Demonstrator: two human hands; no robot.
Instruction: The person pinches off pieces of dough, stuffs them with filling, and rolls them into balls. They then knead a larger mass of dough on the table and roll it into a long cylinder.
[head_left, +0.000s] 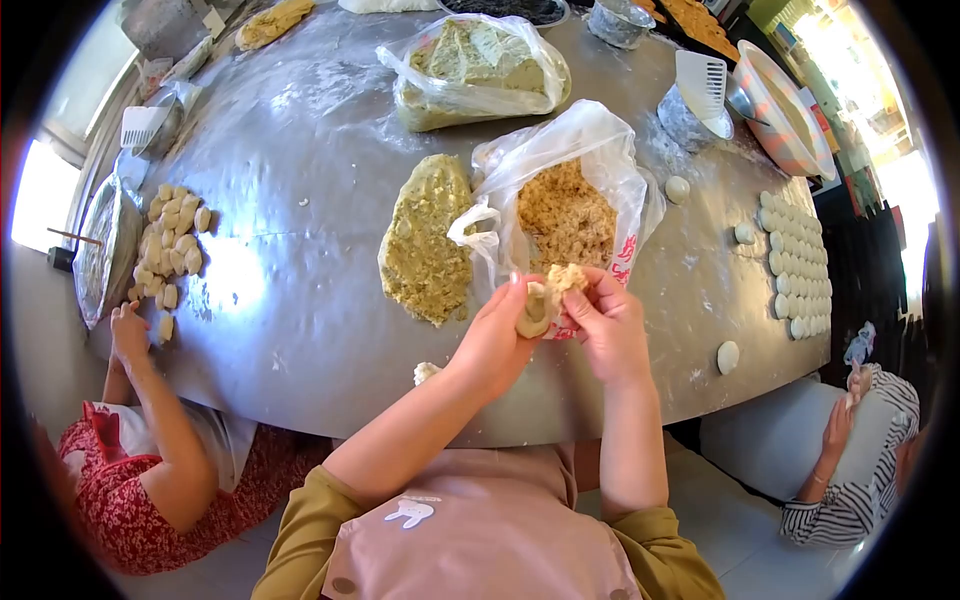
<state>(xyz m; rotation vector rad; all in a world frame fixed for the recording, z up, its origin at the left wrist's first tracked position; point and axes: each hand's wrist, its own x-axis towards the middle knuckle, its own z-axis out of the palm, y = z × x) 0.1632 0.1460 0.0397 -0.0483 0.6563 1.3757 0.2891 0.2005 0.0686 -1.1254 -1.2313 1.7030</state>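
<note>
Over the near middle of the metal table, my left hand [499, 335] holds a pale, hollowed piece of dough [536, 310], its opening facing up. Close beside it on the right, my right hand [608, 325] pinches a crumbly yellowish lump of filling [566, 279]. Just beyond both hands lies an open plastic bag [603, 130] with brown crumbly filling [567, 218] inside. To its left a flat greenish-yellow mass [428, 240] rests on the table. A small white lump [426, 372] sits beside my left forearm.
Behind is a bag of green dough [480, 70]. Dough pieces [172, 245] lie left, near a co-worker's hand [128, 332]. Rows of white discs [800, 265] are at right, near another person's hands [840, 420]. A metal scoop [693, 115] and striped bowl [785, 110] stand back right.
</note>
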